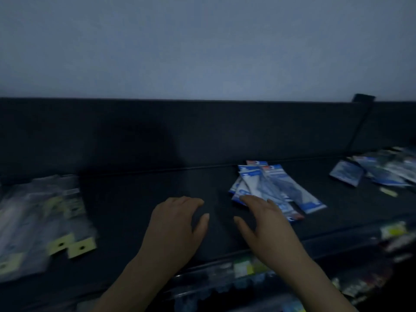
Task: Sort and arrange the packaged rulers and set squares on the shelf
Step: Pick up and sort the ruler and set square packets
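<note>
A fanned pile of blue-and-white ruler packets (pixel 273 188) lies on the dark shelf (pixel 139 199), right of centre. My right hand (pixel 267 224) hovers at the pile's near left edge, fingers spread and relaxed, fingertips close to the nearest packet; contact is unclear. My left hand (pixel 177 224) is over bare shelf to the left, fingers loosely curved, holding nothing. A stack of clear packets with yellow header cards (pixel 45 219) lies at the far left. The scene is dim and blurred.
Another heap of blue-and-white packets (pixel 382 171) sits at the far right of the shelf. A dark back panel (pixel 202 131) rises behind. Below the shelf's front edge hang more packaged goods (pixel 247 271).
</note>
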`<action>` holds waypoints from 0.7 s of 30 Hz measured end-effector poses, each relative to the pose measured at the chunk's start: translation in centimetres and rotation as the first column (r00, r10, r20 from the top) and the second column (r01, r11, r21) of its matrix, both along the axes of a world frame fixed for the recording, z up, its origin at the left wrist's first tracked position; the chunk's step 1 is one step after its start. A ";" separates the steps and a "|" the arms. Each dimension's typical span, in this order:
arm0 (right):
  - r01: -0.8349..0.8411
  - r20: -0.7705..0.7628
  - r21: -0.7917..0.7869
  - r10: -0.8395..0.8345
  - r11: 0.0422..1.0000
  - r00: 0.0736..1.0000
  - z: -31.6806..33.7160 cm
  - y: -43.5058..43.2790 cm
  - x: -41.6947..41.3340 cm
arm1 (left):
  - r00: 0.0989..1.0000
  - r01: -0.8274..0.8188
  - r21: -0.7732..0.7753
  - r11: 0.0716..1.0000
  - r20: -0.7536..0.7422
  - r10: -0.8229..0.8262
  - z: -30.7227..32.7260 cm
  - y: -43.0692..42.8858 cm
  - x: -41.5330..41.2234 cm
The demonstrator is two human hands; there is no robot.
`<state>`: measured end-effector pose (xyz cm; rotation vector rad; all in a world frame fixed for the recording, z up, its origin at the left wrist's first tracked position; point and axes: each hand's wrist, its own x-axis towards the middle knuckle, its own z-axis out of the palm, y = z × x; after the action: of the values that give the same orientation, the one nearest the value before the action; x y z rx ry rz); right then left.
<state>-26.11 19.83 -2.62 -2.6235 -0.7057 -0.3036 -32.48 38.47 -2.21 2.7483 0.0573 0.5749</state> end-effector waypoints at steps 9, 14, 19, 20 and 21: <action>0.172 -0.023 -0.058 -0.173 0.983 0.985 1.0 -17.6 4.1 | 0.974 0.221 -0.092 0.971 0.078 -0.214 0.1 -16.9 7.0; 0.240 -0.020 -0.064 -0.242 0.969 0.970 0.5 -24.3 6.9 | 0.959 0.276 -0.096 0.956 0.087 -0.268 -0.5 -23.9 11.5; 0.302 -0.053 -0.050 -0.304 0.952 0.951 0.7 -29.1 10.6 | 0.951 0.309 -0.041 0.950 0.048 -0.307 0.1 -27.9 17.0; 0.316 -0.060 -0.048 -0.318 0.948 0.946 0.7 -29.8 11.4 | 0.949 0.314 -0.032 0.949 0.030 -0.313 0.4 -28.5 18.2; 0.331 -0.066 -0.045 -0.333 0.943 0.941 0.8 -30.5 12.2 | 0.949 0.316 -0.030 0.948 0.013 -0.316 0.5 -29.0 19.5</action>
<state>-13.88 -10.65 -1.84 -2.7646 -0.2412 -0.2920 -12.95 9.44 -1.68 2.6453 -0.3673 0.4899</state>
